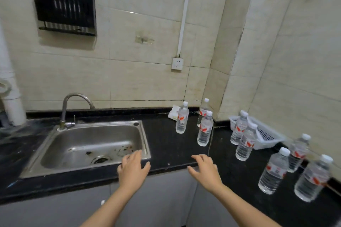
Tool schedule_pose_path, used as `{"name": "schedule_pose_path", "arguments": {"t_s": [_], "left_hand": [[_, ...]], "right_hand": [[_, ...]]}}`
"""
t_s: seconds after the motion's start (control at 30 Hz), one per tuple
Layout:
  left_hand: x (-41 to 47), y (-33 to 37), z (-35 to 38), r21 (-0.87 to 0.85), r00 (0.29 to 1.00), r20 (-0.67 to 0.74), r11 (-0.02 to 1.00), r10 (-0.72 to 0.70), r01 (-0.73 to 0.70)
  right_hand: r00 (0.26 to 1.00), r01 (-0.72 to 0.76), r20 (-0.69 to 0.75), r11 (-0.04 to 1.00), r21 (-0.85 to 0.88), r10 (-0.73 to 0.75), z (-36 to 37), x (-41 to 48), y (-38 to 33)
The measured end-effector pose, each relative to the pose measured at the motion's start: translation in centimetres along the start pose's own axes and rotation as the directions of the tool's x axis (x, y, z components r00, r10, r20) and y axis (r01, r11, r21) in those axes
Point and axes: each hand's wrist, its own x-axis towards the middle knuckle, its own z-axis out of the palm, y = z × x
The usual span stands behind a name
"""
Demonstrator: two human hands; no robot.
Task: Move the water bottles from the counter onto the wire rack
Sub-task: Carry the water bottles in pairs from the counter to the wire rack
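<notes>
Several clear water bottles with white caps and red-and-white labels stand upright on the black counter (166, 145). One bottle (182, 118) stands nearest the sink, another bottle (205, 129) just right of it, and a third bottle (273, 171) near the right front. A black wire rack (64, 5) hangs on the tiled wall at the upper left. My left hand (133, 168) hovers over the counter's front edge by the sink corner, fingers spread, holding nothing. My right hand (204, 168) hovers beside it, also spread and holding nothing.
A steel sink (92, 145) with a curved tap (73, 105) fills the left counter. A white plastic basket (265, 134) leans in the right corner behind the bottles. A white packet (173, 113) lies by the wall, below a wall socket (177, 63).
</notes>
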Motion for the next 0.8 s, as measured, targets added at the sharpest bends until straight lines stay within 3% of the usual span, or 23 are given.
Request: {"name": "schedule_pose_path", "arguments": {"t_s": [0.27, 0.63, 0.8], "left_hand": [[13.4, 0.1, 2.9, -0.044, 0.984, 0.118, 0.991, 0.13, -0.126], [19.2, 2.2, 10.6, -0.064, 0.93, 0.321, 0.983, 0.181, -0.17], [22.6, 2.8, 12.2, -0.009, 0.93, 0.327, 0.985, 0.168, -0.175]], "right_hand": [[0.962, -0.257, -0.072, 0.961, 0.099, 0.265, 0.9, 8.5, -1.2], [0.877, -0.475, -0.016, 0.871, 0.13, 0.48, 4.2, 11.8, 2.1], [0.821, -0.542, -0.084, 0.818, 0.196, 0.564, 5.2, 15.7, 4.4]]}}
